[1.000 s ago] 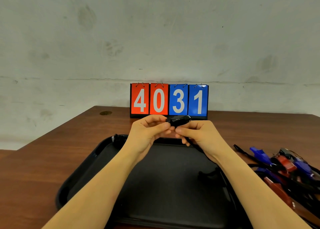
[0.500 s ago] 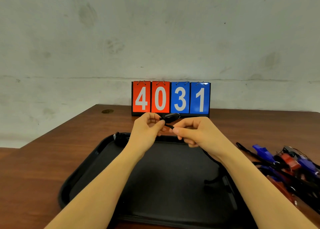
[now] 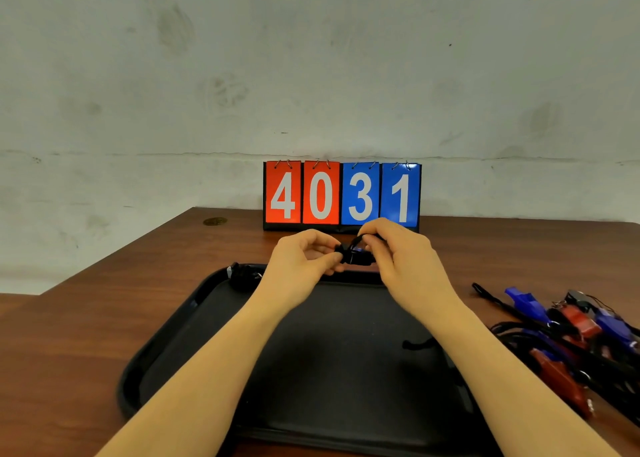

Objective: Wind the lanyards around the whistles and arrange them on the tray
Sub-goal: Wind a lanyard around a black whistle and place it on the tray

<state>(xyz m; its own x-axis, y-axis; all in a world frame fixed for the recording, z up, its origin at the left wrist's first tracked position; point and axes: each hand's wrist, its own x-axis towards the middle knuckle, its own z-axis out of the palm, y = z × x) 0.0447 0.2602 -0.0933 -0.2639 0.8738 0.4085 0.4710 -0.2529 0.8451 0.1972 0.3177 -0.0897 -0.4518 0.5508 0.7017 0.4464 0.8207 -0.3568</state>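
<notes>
A black whistle (image 3: 356,255) hangs in the air above the far edge of the black tray (image 3: 166,345). My left hand (image 3: 304,262) pinches its left end. My right hand (image 3: 401,259) grips its black lanyard, looped over the whistle's top; the loose end (image 3: 415,345) trails onto the tray under my right forearm. One wound black whistle (image 3: 244,276) lies in the tray's far left corner. A pile of blue, red and black whistles (image 3: 571,339) with tangled lanyards lies on the table to the right of the tray.
A flip scoreboard (image 3: 342,195) reading 4031 stands at the back of the wooden table (image 3: 86,318), just behind my hands. A grey wall rises behind it. The table's left edge runs diagonally at the left.
My right hand has lifted from below the whistle over its top, carrying the lanyard round it. The lanyard tail on the tray has shortened. My left hand keeps its hold.
</notes>
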